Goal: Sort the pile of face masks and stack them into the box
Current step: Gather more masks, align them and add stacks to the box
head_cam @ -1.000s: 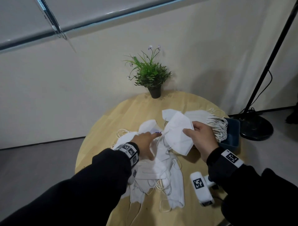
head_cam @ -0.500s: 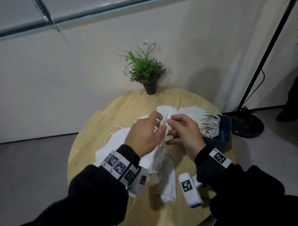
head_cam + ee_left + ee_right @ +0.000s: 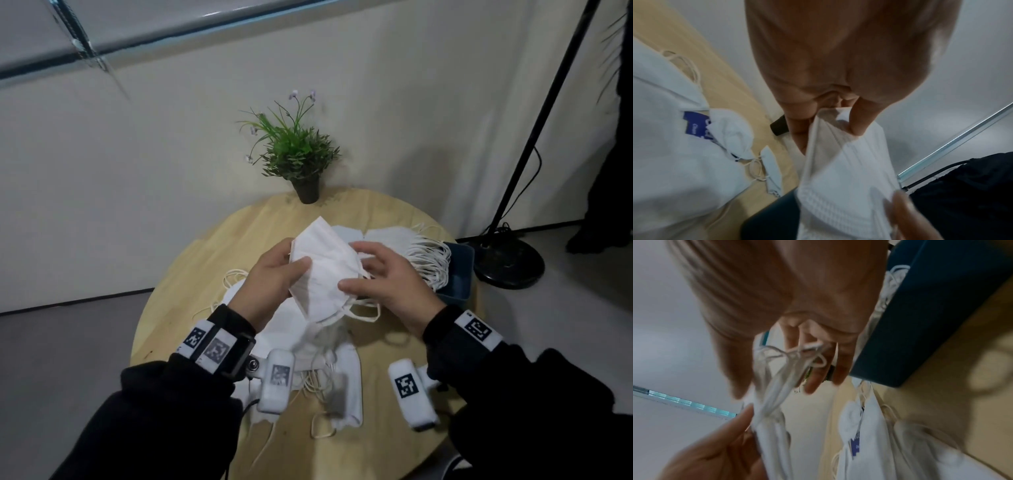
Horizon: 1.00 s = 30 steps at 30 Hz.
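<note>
Above the round wooden table [image 3: 191,274], both hands hold one folded white face mask [image 3: 325,270]. My left hand [image 3: 296,255] pinches its left edge, also seen in the left wrist view as my left hand [image 3: 834,123] on the mask [image 3: 844,178]. My right hand [image 3: 352,265] grips the right edge, thumb on the face. In the right wrist view the ear loops [image 3: 803,352] lie across its fingers. A loose pile of masks [image 3: 308,346] lies under the hands. The blue box [image 3: 460,274] at the right holds a stack of masks [image 3: 404,243].
A potted plant [image 3: 305,154] stands at the table's far edge. A black lamp stand base [image 3: 507,263] sits on the floor right of the box. A dark-clothed person [image 3: 616,144] stands at the far right. The wall is close behind.
A second ago my right hand alone held the mask up while the left was at the pile. The left hand has since taken the mask's other edge, and it now lies flat between both.
</note>
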Available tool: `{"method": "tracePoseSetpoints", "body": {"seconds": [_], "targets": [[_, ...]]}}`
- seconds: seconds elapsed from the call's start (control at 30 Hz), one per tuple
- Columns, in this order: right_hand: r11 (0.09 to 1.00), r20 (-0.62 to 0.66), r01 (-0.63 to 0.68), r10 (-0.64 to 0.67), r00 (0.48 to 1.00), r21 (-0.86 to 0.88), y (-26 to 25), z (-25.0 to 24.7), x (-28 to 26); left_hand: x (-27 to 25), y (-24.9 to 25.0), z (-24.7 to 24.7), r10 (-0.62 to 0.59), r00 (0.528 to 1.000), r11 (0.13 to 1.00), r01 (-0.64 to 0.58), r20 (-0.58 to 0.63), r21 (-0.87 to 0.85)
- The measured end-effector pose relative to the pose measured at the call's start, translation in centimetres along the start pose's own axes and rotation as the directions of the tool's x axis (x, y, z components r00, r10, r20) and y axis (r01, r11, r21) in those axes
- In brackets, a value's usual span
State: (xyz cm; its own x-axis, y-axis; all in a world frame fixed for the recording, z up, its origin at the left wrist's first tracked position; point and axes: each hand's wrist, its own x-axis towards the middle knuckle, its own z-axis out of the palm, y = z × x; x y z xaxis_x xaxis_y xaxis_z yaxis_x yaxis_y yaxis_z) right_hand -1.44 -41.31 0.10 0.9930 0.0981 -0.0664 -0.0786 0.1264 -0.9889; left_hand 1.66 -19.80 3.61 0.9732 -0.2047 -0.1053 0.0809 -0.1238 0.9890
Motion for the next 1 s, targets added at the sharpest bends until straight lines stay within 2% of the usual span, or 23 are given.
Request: {"method": "tracePoseSetpoints", "body": {"seconds": [0.03,0.07,0.13,0.2,0.27,0.33,0.37,0.4,0.43,0.47,0.5,0.53,0.67,0.73,0.8,0.87,0.9,0.93,1.0], "targets": [[0.998,0.065,-0.039,0.037,0.997,0.04,0.1,0.3,-0.1,0.0,-0.5,0.0,-0.002,1.0,1.0,0.002,-0.001,-0.002],[0.998,0.076,-0.056,0.055,0.996,0.015,0.3,0.6,-0.2,0.0,-1.0,-0.2,-0.004,1.0,1.0,0.004,0.001,0.004],[0.996,-0.002,-0.086,0.086,0.996,-0.035,0.4,0.6,-0.3,-0.2,-1.8,-0.6,-0.012,1.0,0.999,0.012,0.01,0.043],[0.99,-0.137,-0.138,0.137,0.981,0.003,0.5,0.0,0.0,-0.5,-2.7,-1.3,-0.018,1.0,0.996,0.018,-0.005,0.085],[0.969,-0.18,-0.163,0.196,0.964,0.185,-0.1,-0.3,0.0,-0.8,-3.4,-1.8,-0.024,1.0,0.995,0.026,-0.017,0.093],[0.858,-0.118,-0.168,0.255,0.96,0.485,-0.5,0.0,-0.1,-1.1,-3.8,-1.8,-0.008,1.0,0.995,0.007,0.009,0.098],[0.839,-0.076,-0.184,0.258,0.963,0.512,-0.6,0.3,-0.3,-1.2,-3.8,-1.7,0.009,0.999,0.993,-0.013,0.033,0.119],[0.891,-0.064,-0.187,0.234,0.97,0.412,-0.6,0.4,-0.4,-1.2,-3.6,-1.6,0.026,0.997,0.987,-0.036,0.067,0.157],[0.969,-0.077,-0.164,0.18,0.981,0.183,-0.1,0.3,-0.4,-1.1,-3.3,-1.6,0.035,0.993,0.977,-0.059,0.116,0.205],[0.99,-0.081,-0.113,0.107,0.991,-0.081,0.2,0.2,-0.5,-1.0,-3.0,-1.5,0.028,0.985,0.964,-0.072,0.172,0.255],[0.955,-0.07,-0.069,0.051,0.996,-0.287,0.5,-0.1,-0.5,-0.8,-2.8,-1.6,0.004,0.975,0.949,-0.073,0.221,0.306],[0.917,-0.051,-0.059,0.042,0.998,-0.394,0.8,-0.4,-0.7,-0.6,-2.6,-1.5,-0.025,0.966,0.93,-0.072,0.259,0.361],[0.914,0.058,-0.129,0.163,0.985,-0.385,1.3,-1.0,-1.7,0.1,-2.7,-1.5,-0.133,0.938,0.847,-0.059,0.319,0.528],[0.925,0.021,-0.154,0.173,0.985,-0.348,1.2,-1.4,-2.0,0.4,-3.1,-1.6,-0.205,0.924,0.84,-0.003,0.322,0.543],[0.955,-0.131,-0.174,0.146,0.981,-0.24,0.8,-2.1,-1.8,0.6,-3.5,-2.1,-0.276,0.908,0.87,0.097,0.316,0.484],[0.983,-0.24,-0.177,0.16,0.958,-0.052,0.3,-2.9,-1.4,1.0,-4.0,-2.7,-0.33,0.903,0.918,0.241,0.274,0.314],[0.985,-0.268,-0.174,0.163,0.95,-0.017,0.0,-3.1,-1.3,1.3,-4.3,-2.9,-0.359,0.904,0.927,0.318,0.231,0.199],[0.984,-0.292,-0.17,0.149,0.945,-0.046,-0.2,-3.4,-1.2,1.8,-4.6,-3.0,-0.391,0.903,0.921,0.384,0.179,0.07],[0.95,-0.346,-0.167,0.069,0.936,-0.262,0.0,-3.9,-1.1,2.7,-5.1,-3.0,-0.442,0.894,0.867,0.448,0.076,-0.218]]}}
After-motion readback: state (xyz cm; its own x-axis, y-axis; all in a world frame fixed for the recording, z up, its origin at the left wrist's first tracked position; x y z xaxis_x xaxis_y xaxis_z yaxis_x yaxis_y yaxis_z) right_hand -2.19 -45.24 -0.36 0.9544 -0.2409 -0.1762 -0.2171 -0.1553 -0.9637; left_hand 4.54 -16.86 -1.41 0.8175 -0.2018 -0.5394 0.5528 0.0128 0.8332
